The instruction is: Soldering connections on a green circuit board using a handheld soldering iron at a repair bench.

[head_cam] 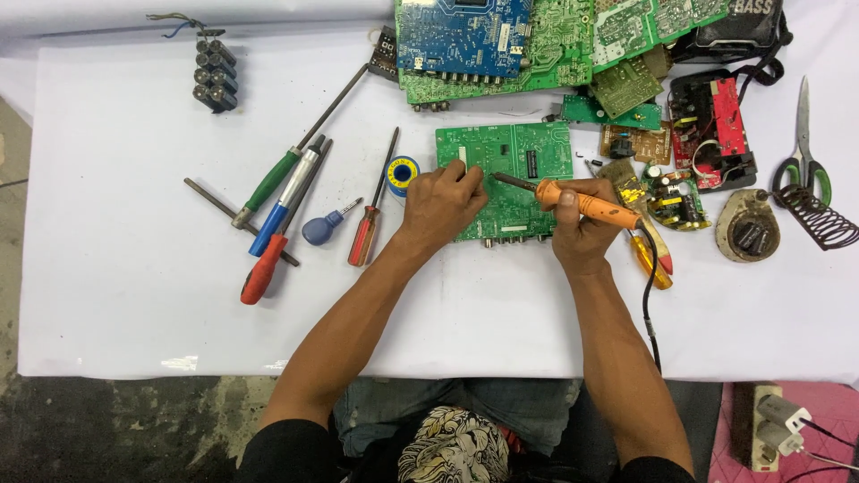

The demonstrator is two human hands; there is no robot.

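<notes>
A white-covered table (134, 295) holds scattered tools. The left hand (443, 204) presses curled fingers on the green circuit board (514, 165); the right hand (582, 234) grips the orange soldering iron (586, 203), tip over the board. A slip could scorch nearby fingers.

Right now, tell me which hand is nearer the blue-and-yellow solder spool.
Left. The left hand rests on the green circuit board, just right of the solder spool; the right hand, holding the orange soldering iron, is farther right.
</notes>
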